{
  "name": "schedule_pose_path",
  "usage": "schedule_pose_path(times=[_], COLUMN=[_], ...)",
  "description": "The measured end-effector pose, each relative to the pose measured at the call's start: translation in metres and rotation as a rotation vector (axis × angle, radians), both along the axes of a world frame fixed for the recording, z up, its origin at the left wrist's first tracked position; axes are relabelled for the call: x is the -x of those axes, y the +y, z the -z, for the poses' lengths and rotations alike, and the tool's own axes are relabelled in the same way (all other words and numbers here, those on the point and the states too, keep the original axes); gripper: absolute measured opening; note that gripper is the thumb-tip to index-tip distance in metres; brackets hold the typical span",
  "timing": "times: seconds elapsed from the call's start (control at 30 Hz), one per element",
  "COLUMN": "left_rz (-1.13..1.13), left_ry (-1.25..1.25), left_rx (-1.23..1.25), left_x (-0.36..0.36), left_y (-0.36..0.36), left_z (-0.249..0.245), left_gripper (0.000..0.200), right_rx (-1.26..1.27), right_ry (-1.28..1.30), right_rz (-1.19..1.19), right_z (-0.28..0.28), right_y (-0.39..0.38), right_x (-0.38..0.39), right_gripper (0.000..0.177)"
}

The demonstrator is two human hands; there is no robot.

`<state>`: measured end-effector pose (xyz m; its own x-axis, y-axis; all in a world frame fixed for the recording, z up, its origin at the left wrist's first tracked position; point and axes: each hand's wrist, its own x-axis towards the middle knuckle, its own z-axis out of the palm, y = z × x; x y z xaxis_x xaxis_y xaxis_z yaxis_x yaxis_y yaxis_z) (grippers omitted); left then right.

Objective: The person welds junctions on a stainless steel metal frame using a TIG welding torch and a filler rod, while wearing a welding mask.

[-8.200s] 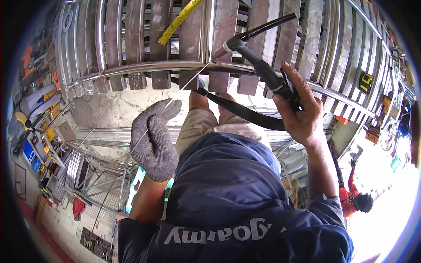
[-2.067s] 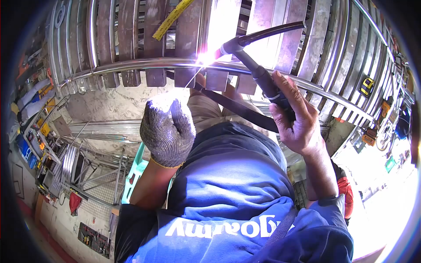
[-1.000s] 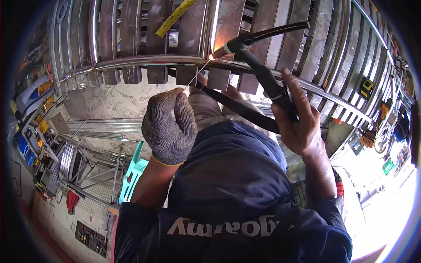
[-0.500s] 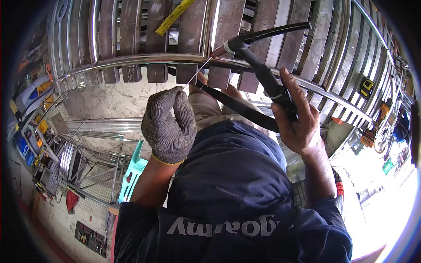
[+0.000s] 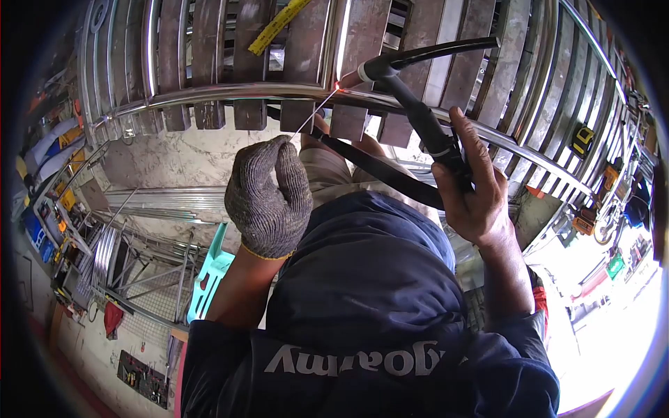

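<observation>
My left hand (image 5: 268, 198), in a grey knitted glove, is closed in a pinch on a thin filler rod (image 5: 315, 113). The rod slants up to a joint of the shiny metal tubes (image 5: 279, 90), where a small red-orange glow shows. My bare right hand (image 5: 477, 188) grips the black handle of a TIG welding torch (image 5: 411, 104). The torch's pale cup points left at the same joint, very close to it. From the handle a thick black cable sleeve (image 5: 376, 171) runs across my lap.
Under the tubes lie dark slats (image 5: 209, 70) with gaps between them. A yellow ruler strip (image 5: 279, 26) rests on top, and a yellow-black tape measure (image 5: 582, 141) lies at the right. A turquoise plastic stool (image 5: 211, 275) stands beside my left arm; metal tubes lie beyond it.
A red-orange glow has appeared at the tube joint by the rod's tip. The torch has shifted very slightly; both hands keep their grips.
</observation>
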<state>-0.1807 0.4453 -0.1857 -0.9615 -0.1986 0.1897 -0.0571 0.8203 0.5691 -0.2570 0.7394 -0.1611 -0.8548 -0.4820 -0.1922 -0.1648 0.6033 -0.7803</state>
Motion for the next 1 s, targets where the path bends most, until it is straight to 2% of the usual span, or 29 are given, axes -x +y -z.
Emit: schedule_pose_path(times=[0.1, 0.2, 0.3, 0.6, 0.97, 1.0], left_rz=[-0.004, -0.014, -0.014, -0.039, -0.066, -0.017], left_ry=[-0.006, -0.014, 0.005, -0.026, -0.051, 0.045], left_rx=[-0.005, -0.007, -0.008, 0.0, -0.028, -0.025], left_x=[0.0006, -0.0003, 0.0016, -0.0009, -0.0023, 0.0016], left_y=[0.0004, 0.0012, 0.0014, 0.0022, 0.0033, 0.0026], left_z=[-0.0005, -0.0008, -0.0012, -0.0002, 0.0001, 0.0001], left_gripper=[0.01, 0.009, 0.008, 0.011, 0.01, 0.01], right_rx=[0.011, 0.007, -0.071, 0.033, -0.012, -0.031], right_ry=[0.048, -0.062, 0.088, 0.043, 0.075, 0.067], right_rz=[-0.012, 0.007, -0.105, 0.018, -0.08, -0.091], right_z=[0.002, -0.0027, -0.0037, 0.0037, 0.0009, -0.0016], right_y=[-0.0003, -0.0018, -0.0027, 0.0, -0.0027, -0.0035], right_x=[0.0003, 0.0012, 0.0054, -0.0028, 0.0024, 0.0028], right_gripper=[0.067, 0.067, 0.067, 0.071, 0.069, 0.069])
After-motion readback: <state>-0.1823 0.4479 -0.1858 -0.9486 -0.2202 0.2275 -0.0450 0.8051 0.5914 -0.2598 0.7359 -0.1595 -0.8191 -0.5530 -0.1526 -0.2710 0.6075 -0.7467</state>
